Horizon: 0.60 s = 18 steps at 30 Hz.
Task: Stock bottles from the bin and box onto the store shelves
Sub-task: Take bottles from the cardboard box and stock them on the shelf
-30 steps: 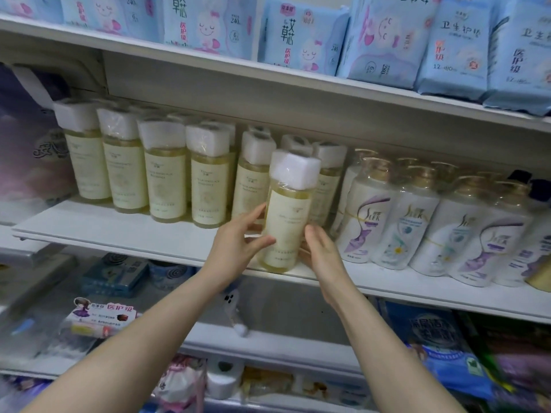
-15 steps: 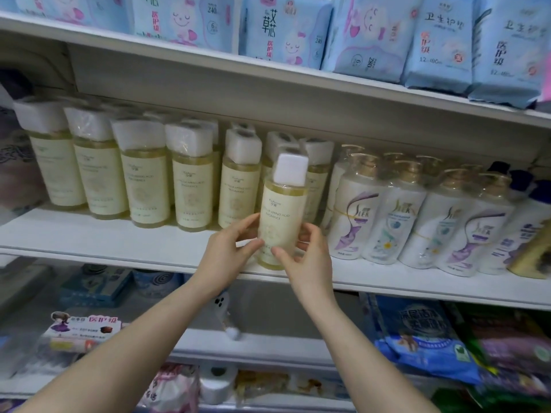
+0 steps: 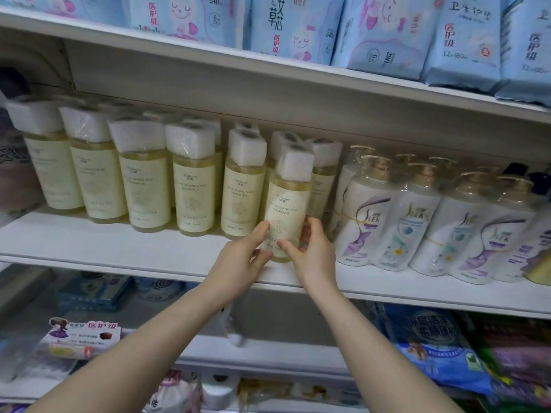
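The fingers of my left hand and right hand are curled round the yellow bottle's base, near the shelf's front edge. A careless shove could topple the bottles deeper on the shelf.

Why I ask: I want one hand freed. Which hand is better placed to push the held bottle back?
Probably the left hand: its thumb lies on the front of the bottle, with bare shelf beside it. The right hand grips the side, crowded by the white pump bottles.

Pale yellow bottle, white cap; blue packs; white-purple bottles.
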Available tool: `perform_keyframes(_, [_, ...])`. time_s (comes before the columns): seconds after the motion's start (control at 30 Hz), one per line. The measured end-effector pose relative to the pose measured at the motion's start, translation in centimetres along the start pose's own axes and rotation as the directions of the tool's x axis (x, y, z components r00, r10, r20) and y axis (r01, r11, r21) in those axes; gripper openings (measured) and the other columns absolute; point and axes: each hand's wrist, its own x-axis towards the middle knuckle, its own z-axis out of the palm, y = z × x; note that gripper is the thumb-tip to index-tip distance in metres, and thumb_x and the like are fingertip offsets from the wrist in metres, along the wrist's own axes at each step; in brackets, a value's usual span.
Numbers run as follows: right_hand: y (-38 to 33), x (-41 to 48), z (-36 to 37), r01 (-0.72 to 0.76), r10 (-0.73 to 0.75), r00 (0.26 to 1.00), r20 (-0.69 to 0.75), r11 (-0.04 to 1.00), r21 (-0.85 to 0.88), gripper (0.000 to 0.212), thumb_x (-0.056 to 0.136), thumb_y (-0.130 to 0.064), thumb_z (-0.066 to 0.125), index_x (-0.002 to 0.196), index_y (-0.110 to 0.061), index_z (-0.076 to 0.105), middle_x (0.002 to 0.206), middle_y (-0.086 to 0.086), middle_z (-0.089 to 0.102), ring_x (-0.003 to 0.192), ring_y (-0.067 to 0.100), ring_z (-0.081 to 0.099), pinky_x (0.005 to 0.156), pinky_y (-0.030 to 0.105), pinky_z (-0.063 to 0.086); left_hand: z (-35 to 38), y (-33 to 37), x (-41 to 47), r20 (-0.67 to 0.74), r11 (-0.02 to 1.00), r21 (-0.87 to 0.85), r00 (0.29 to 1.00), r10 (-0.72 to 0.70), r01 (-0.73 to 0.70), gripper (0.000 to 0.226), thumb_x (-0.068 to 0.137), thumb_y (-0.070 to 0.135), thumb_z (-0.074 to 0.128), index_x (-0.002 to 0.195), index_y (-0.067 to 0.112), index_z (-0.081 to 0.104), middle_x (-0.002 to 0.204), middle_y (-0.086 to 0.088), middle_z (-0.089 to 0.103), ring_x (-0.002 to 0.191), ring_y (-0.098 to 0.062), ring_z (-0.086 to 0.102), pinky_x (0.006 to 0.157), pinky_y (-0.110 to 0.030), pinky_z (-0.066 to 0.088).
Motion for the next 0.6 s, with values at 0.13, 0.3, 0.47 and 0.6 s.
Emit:
perform_keyframes(0.13, [0.1,1.2,0.1,-0.014,0.016,0.999,0.039,0.999,-0.034,0.054,0.077,-0.027,0.081,0.121,-0.021,0.051,0.115,0.004,0.07,0.102,0.022,0.068,0.089,0.043,0.055,0.3,-0.5,1.0,0.023,1.0,0.013,1.0,-0.001,0.0,0.06,0.096,0.019,0.059,0.151,0.02,0.036,0.151,0.007,0.043,0.126,-0.011,0.055,0.103,-0.019,0.043])
perform_keyframes(0.3, [-0.2,2.5,0.3,-0.012,0.018,0.998,0.055,0.994,-0.106,0.064,0.081,-0.027,0.08,0.135,-0.013,0.049,0.124,0.009,0.067,0.113,0.028,0.064,0.096,0.043,0.051,0.6,-0.7,2.2,0.024,0.998,0.061,0.999,-0.031,0.03,0.062,0.095,0.02,0.061,0.152,0.017,0.034,0.152,0.001,0.043,0.125,-0.016,0.056,0.104,-0.024,0.044])
perform_keyframes(0.47, [-0.5,3.4,0.7,-0.011,0.025,0.997,0.078,0.984,-0.176,0.077,0.082,-0.03,0.079,0.147,-0.012,0.041,0.127,0.013,0.066,0.119,0.031,0.06,0.098,0.043,0.049,0.7,-0.7,2.9,0.023,0.994,0.094,0.998,-0.053,0.051,0.063,0.094,0.022,0.063,0.151,0.016,0.035,0.147,-0.001,0.05,0.116,-0.02,0.061,0.102,-0.031,0.047])
perform_keyframes(0.6, [-0.5,3.9,0.9,-0.003,0.02,0.996,0.081,0.98,-0.198,0.072,0.082,-0.03,0.078,0.142,-0.01,0.043,0.125,0.012,0.067,0.117,0.032,0.062,0.095,0.043,0.05,0.9,-0.6,3.2,0.009,0.992,0.112,0.998,-0.056,0.055,0.057,0.092,0.019,0.064,0.144,0.009,0.043,0.127,-0.008,0.063,0.109,-0.029,0.062,0.094,-0.042,0.051])
